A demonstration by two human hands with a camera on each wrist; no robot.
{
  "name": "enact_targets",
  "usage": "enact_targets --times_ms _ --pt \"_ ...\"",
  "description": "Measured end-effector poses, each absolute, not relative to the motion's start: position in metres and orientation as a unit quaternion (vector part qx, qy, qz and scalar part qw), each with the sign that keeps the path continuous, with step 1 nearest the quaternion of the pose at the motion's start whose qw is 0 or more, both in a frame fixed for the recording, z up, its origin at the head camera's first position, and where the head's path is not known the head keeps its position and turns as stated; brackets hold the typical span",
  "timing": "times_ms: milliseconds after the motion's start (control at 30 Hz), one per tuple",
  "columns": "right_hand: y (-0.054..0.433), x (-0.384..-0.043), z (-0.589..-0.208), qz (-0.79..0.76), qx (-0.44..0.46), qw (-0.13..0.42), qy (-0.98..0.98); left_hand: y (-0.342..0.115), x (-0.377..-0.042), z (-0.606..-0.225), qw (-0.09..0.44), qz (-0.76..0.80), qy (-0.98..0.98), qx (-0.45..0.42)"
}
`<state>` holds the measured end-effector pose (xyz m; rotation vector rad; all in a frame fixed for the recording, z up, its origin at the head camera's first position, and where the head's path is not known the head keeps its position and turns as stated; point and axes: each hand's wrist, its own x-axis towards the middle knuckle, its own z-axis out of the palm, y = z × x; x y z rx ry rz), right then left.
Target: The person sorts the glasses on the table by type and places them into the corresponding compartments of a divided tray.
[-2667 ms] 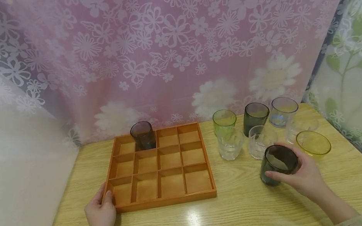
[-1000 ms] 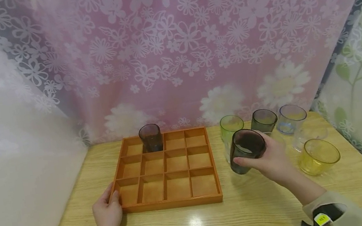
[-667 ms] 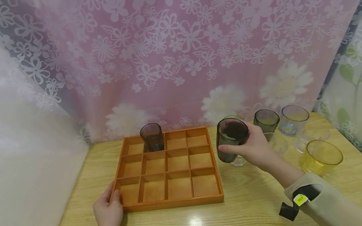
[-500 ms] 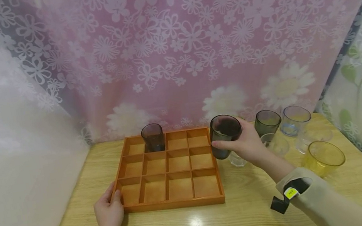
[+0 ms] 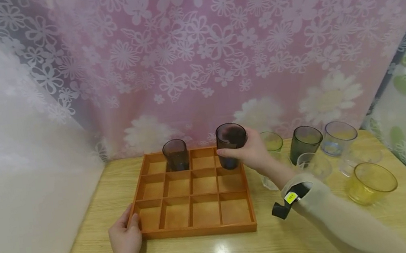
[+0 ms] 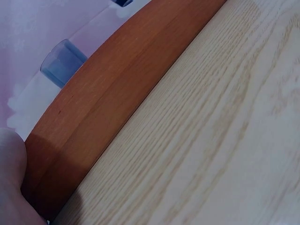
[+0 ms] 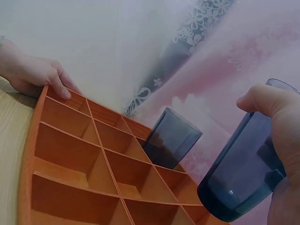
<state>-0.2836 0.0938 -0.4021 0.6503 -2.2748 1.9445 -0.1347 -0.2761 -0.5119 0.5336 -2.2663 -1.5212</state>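
Note:
In the head view my right hand (image 5: 256, 153) grips a dark smoky glass (image 5: 228, 157), thumb across its near side and fingers behind. The glass hangs over the back right compartment of a wooden divided tray (image 5: 199, 232), its base lower than its rim and slightly tilted. My left hand (image 5: 126, 238) holds the tray's left side near the front corner, thumb on the edge. Another dark glass (image 5: 177, 158) stands in the back row, second compartment from the left. The right wrist view shows the held glass (image 7: 239, 173) tilted beside the tray (image 7: 70, 183).
Right of the tray stand a green glass (image 5: 272, 140), a dark green-grey glass (image 5: 304, 146), a blue-rimmed glass (image 5: 339, 139), a yellow glass (image 5: 371, 184) and several colourless ones, one being a clear glass (image 5: 314, 166). A flowered curtain (image 5: 193, 58) hangs behind the table.
My right hand has lifted the dark glass from the table in front of the other glasses and carried it left and back, over the tray. My left hand keeps its hold on the tray.

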Motion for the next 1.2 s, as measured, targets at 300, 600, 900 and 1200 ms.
enact_targets --times_ms 300,600,900,1200 --pt "0.06 -0.305 -0.409 0.621 0.201 0.044 -0.756 -0.276 -0.135 -0.513 0.181 -0.541 -0.8 0.187" --pt "0.039 -0.319 -0.416 0.617 0.193 0.047 -0.762 -0.277 -0.134 -0.514 0.184 -0.537 -0.802 0.186" --pt "0.027 -0.333 -0.428 0.599 0.193 0.074 -0.773 -0.276 -0.135 -0.511 0.181 -0.545 -0.797 0.186" --pt "0.014 -0.341 -0.443 0.582 0.179 0.072 -0.79 -0.276 -0.135 -0.512 0.182 -0.547 -0.795 0.186"
